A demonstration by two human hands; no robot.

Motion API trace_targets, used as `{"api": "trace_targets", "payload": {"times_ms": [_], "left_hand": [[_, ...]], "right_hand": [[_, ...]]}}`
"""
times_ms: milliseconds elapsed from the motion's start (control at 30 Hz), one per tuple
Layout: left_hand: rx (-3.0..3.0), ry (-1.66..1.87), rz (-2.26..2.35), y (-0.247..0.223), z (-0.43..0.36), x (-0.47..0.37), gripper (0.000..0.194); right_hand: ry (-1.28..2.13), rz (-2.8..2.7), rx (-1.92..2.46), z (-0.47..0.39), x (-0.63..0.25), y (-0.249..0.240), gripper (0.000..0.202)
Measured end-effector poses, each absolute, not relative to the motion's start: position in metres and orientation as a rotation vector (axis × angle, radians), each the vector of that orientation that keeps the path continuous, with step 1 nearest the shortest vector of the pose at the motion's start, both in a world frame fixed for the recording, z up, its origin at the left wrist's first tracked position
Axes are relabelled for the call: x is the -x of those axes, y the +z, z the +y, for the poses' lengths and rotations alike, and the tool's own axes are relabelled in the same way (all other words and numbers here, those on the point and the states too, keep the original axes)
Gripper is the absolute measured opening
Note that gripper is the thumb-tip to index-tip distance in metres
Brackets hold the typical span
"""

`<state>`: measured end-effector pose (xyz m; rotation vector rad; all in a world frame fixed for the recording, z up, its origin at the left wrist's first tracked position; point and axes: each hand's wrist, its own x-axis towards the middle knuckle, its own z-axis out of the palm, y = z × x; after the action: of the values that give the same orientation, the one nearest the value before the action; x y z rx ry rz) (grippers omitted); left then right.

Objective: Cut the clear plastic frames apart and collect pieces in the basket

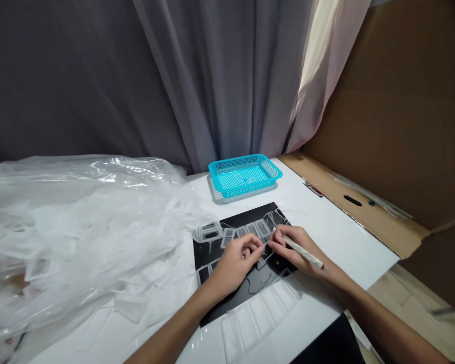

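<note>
Over a black mat (235, 298), my two hands work close together. My right hand (298, 245) is closed around a slim pen-shaped tool (303, 253) with a whitish, wrapped-looking handle and a reddish end; its working tip is hidden by the fingers. Thumb and fingertips of my left hand (237, 260) pinch a small translucent plastic piece (264, 261), mostly covered by the fingers. Several clear rectangular plastic frames (228, 236) lie on the mat around the hands, along with thin curled scraps. In front of the mat sits a row of joined translucent rectangular pieces (254, 319).
A blue perforated basket (244, 189) stands behind the mat. Clear plastic bagging (98, 227) full of whitish pieces covers the left side. On the right are a red-and-grey cutter-like item (313, 189), a cardboard strip (364, 215) and a tall cardboard wall (405, 101). Grey curtains (227, 76) hang behind.
</note>
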<state>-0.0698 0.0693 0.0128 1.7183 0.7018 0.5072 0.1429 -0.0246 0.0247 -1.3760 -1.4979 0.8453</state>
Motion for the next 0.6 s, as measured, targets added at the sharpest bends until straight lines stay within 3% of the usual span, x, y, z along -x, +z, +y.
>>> {"api": "trace_targets", "payload": {"times_ms": [300,600], "left_hand": [[-1.584,0.571,0.701,0.012,0.071,0.067,0.044],[-1.55,0.637,0.683,0.01,0.07,0.067,0.043]], "right_hand": [[1.012,-1.469,1.248,0.018,-0.17,0.055,0.058],[1.209,-1.537,1.182,0.036,-0.175,0.069,0.059]]}}
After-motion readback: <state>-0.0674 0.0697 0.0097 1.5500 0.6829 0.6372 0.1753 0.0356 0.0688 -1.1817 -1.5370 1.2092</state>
